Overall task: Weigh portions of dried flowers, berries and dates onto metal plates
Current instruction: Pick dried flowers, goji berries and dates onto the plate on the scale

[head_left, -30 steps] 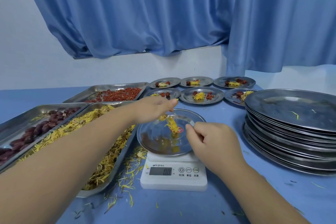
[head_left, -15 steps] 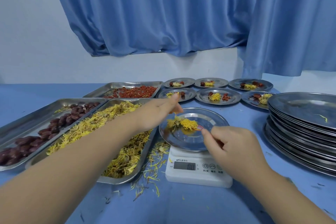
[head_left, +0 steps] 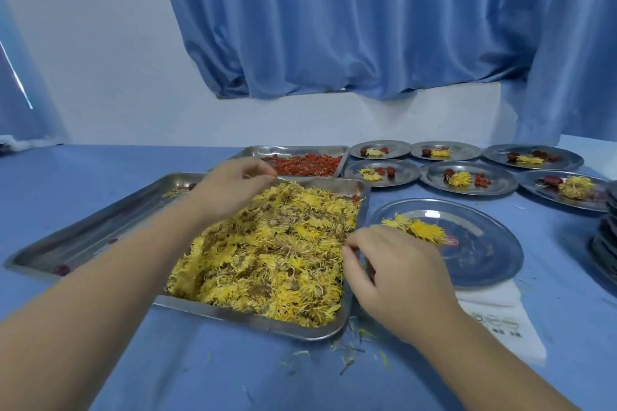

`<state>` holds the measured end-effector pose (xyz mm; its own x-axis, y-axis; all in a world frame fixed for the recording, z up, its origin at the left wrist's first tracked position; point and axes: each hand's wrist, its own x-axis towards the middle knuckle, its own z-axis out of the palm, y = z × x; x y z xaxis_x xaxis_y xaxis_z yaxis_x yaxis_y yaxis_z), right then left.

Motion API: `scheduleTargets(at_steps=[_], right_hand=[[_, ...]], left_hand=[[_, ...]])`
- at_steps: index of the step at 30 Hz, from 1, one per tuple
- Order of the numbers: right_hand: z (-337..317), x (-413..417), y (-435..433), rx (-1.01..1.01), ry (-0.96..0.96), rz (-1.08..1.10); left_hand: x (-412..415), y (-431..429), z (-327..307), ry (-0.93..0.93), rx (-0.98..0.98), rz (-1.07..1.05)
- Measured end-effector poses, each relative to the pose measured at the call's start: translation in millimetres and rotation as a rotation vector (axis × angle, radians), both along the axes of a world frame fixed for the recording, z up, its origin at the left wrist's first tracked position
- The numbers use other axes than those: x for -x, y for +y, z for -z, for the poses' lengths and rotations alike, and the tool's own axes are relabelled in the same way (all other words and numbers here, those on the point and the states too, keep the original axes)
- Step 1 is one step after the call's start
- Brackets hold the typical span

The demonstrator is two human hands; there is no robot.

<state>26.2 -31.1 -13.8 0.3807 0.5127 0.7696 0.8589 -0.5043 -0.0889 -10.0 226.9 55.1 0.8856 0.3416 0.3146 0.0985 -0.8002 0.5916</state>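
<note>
Three trays (head_left: pixel 253 313) sit left, six filled plates (head_left: pixel 494 188) far right, one plate (head_left: pixel 484 260) on the scale (head_left: pixel 500 327). Left hand (head_left: pixel 230 187) seemingly pinches petals (head_left: pixel 267 250); right hand (head_left: pixel 397 277) is curled, and I cannot tell what it holds.

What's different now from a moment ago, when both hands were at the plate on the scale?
The left hand drew away from the plate, back left to the far end of the flower tray. The right hand slid from the plate's rim to the tray's right edge. The flowers it let go lie on the plate. The scale and filled plates stayed put.
</note>
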Motion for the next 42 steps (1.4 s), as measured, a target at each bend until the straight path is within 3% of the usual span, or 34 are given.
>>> scheduleTargets(at_steps=[3, 8, 11, 15, 20, 32, 37, 42], right_hand=[[9.2, -1.8, 3.3, 0.039, 0.019, 0.014], [10.6, -6.5, 8.5, 0.047, -0.002, 0.000], [12.5, -10.9, 6.5, 0.055, 0.010, 0.007], [13.6, -13.8, 6.7, 0.054, 0.030, 0.004], [13.8, -13.0, 7.8, 0.020, 0.026, -0.029], [12.4, -10.3, 6.6, 0.017, 0.023, -0.028], [11.3, -12.8, 3.6, -0.030, -0.005, -0.020], [6.6, -21.4, -10.6, -0.129, 0.025, 0.019]], left_hand=[[2.1, 55.8, 8.5, -0.025, 0.023, -0.174], [-8.2, 126.1, 30.9, 0.089, -0.055, -0.350], [-19.9, 150.1, 44.0, 0.170, -0.161, -0.373], [-42.1, 167.8, 53.6, 0.447, -0.351, -0.326], [-53.7, 172.3, 67.1, 0.632, -0.405, -0.329], [-22.6, 180.6, 63.7, 0.371, -0.313, -0.312], [-8.4, 151.5, 46.2, 0.177, -0.235, -0.321], [-14.6, 92.4, 14.1, 0.037, -0.128, -0.172]])
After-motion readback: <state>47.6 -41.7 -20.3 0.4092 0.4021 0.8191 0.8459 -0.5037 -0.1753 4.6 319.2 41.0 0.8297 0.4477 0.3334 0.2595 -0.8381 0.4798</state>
